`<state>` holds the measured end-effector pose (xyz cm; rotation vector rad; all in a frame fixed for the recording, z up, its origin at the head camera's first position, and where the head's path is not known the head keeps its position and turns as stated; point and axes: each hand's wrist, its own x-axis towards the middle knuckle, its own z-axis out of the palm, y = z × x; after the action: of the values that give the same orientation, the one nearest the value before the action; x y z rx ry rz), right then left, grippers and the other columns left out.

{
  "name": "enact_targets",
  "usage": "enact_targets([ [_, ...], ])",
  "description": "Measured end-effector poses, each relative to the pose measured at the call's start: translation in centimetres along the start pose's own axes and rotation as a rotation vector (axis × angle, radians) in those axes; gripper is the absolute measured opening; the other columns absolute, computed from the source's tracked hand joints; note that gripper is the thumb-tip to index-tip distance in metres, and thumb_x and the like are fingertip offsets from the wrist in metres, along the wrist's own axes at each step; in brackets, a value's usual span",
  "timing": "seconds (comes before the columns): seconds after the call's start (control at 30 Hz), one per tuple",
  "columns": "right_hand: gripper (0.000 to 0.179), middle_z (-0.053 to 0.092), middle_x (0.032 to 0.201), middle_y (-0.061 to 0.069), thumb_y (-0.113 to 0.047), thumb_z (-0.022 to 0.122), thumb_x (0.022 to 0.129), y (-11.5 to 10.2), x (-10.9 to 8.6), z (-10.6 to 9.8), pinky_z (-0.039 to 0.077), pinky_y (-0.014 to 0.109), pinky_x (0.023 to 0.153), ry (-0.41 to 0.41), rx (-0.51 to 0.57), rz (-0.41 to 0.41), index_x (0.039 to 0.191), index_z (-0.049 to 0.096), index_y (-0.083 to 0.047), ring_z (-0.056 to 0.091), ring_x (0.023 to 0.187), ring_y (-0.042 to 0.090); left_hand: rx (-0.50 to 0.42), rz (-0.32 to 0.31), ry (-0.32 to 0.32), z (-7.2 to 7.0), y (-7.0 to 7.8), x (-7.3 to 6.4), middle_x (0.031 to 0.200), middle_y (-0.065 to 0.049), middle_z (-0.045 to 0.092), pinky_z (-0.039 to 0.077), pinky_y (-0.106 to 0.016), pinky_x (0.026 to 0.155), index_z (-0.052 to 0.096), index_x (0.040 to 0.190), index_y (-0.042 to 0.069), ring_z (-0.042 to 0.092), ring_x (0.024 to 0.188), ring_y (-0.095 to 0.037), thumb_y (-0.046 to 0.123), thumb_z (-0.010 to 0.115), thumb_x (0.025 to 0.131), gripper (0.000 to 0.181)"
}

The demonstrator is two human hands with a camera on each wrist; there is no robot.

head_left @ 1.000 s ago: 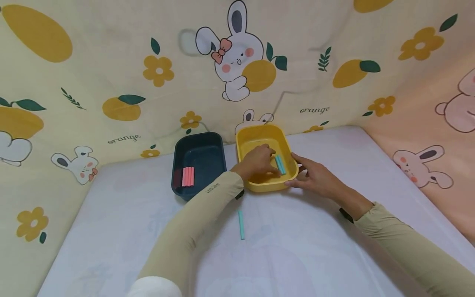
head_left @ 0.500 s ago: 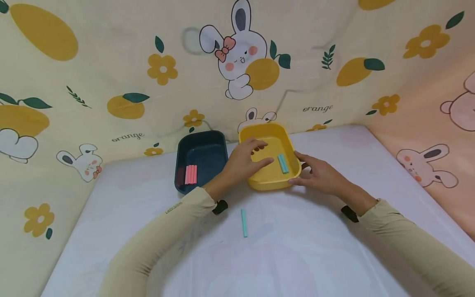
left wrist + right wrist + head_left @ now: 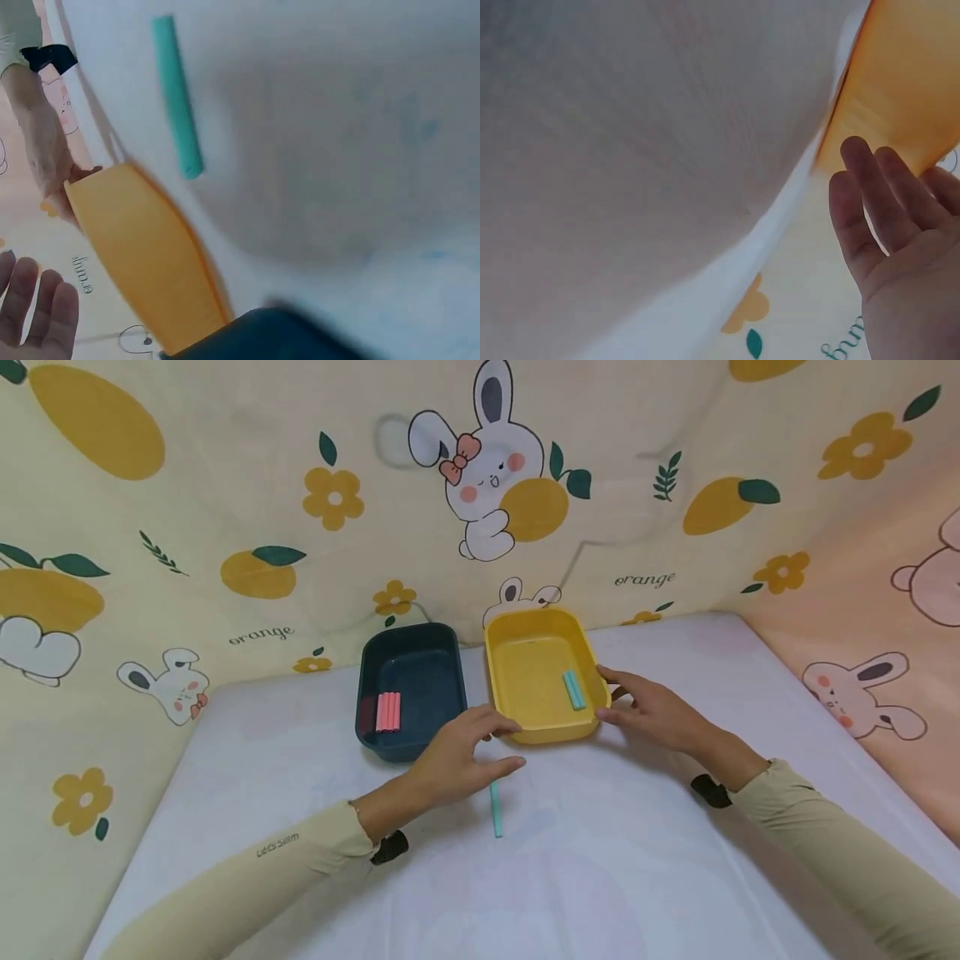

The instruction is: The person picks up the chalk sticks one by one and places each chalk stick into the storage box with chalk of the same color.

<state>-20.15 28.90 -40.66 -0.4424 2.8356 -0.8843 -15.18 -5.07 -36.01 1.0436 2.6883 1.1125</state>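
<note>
My left hand (image 3: pixel 453 758) hangs over the table just in front of the two bins, thumb and fingers apart, with nothing between them. Partly beneath it lies a teal chalk stick (image 3: pixel 496 812), which shows whole in the left wrist view (image 3: pixel 178 101). A yellow bin (image 3: pixel 525 681) holds teal chalk sticks (image 3: pixel 574 690) near its right wall. Beside that wall is my right hand (image 3: pixel 656 714), its fingers loosely extended and touching the bin's right edge. Several pink chalk sticks (image 3: pixel 388 712) lie side by side in the dark blue bin (image 3: pixel 423 672) on the left.
A white cloth (image 3: pixel 600 877) covers the table. Behind the bins rises a cream fabric backdrop (image 3: pixel 247 493) with rabbits and oranges, and a pinkish panel (image 3: pixel 847 627) closes off the right side.
My left hand has come out of the yellow bin, moving left and toward me to the loose teal chalk stick. The right hand stays at the bin's right edge.
</note>
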Motion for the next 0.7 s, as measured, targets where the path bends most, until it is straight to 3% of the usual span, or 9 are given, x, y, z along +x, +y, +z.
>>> enact_targets([
  [0.1,0.086,0.053,0.143,0.009,-0.064,0.056,0.092,-0.2,0.0,0.2,0.047,0.050,0.097,0.003,-0.041,0.013,0.159,0.024,-0.022,0.054,0.121,0.029,-0.031,-0.063,-0.055,0.4,-0.4,-1.0,0.116,-0.003,0.065,0.058,-0.042,0.092,0.066,0.122,0.015,0.060,0.109,-0.024,0.030,0.078,0.086,0.040],
  [0.27,0.092,0.053,0.144,0.011,-0.066,0.059,0.089,-0.4,-0.1,0.4,0.047,0.054,0.099,0.007,-0.058,0.019,0.160,0.022,-0.021,0.057,0.120,0.031,-0.020,-0.139,-0.140,1.1,-1.5,-2.2,0.117,-0.006,0.065,0.056,-0.042,0.093,0.066,0.123,0.013,0.061,0.109,-0.024,0.032,0.080,0.085,0.044],
  [0.47,0.096,0.051,0.145,0.012,-0.067,0.061,0.087,-0.6,-0.1,0.3,0.048,0.055,0.099,0.008,-0.045,0.023,0.160,0.021,-0.019,0.056,0.122,0.032,0.033,-0.175,-0.177,1.6,-2.2,-3.0,0.117,-0.001,0.063,0.054,-0.038,0.096,0.065,0.126,0.014,0.059,0.110,-0.018,0.037,0.083,0.081,0.054],
  [0.7,0.094,0.053,0.143,0.012,-0.065,0.062,0.088,-0.4,0.0,0.5,0.049,0.054,0.098,0.014,-0.019,0.015,0.159,0.022,-0.018,0.056,0.121,0.030,0.165,-0.180,-0.205,2.7,-3.2,-4.0,0.121,0.000,0.061,0.048,-0.039,0.105,0.063,0.131,0.014,0.053,0.118,-0.017,0.045,0.086,0.074,0.069],
])
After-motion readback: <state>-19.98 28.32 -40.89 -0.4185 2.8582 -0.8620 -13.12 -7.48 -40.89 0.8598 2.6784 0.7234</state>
